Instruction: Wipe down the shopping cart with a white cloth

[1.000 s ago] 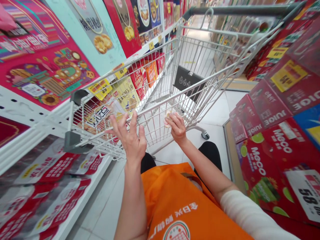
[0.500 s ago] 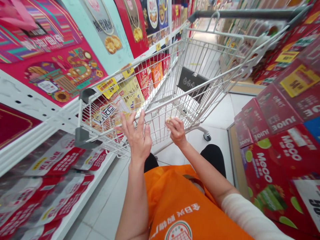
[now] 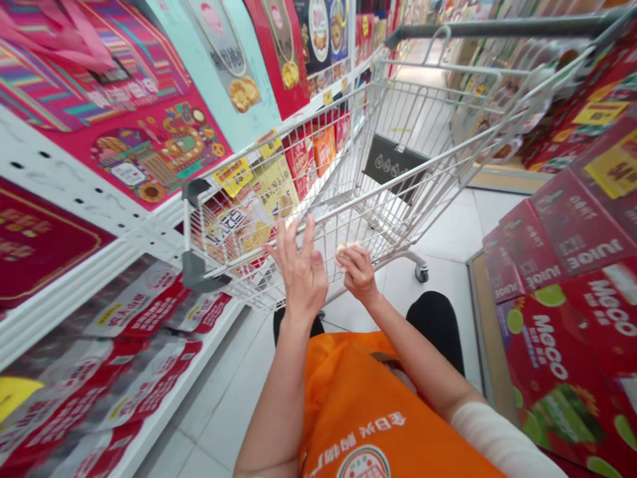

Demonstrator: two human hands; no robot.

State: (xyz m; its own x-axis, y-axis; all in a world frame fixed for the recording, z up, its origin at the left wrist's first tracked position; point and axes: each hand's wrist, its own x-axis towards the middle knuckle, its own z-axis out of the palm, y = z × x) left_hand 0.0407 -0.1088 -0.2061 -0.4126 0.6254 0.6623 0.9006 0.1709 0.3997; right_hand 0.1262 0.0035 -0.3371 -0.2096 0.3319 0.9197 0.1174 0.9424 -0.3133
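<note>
My left hand (image 3: 302, 275) is raised with its fingers spread, and nothing shows in it. Behind those fingers runs the side of a wire shopping cart (image 3: 423, 159); I cannot tell whether they touch it. Just to the right, my right hand (image 3: 360, 272) is closed in a pinch. A small pale scrap (image 3: 341, 249) pokes out at its fingertips, too small to name. The cart stands across in front of me, its grey handle (image 3: 497, 28) at the far right. Through its wires I see packaged snacks (image 3: 271, 186).
Shelves on the left hold gift boxes (image 3: 169, 149) and, lower down, red-and-white packs (image 3: 134, 362). Stacked red drink cartons (image 3: 562, 345) stand close on my right. A cart wheel (image 3: 421, 273) rests on the tiled floor (image 3: 219, 385).
The view has turned a little left, so the shelves, cart and hands sit farther right. The pale scrap at my right fingertips shows more. My left fingers stay spread.
</note>
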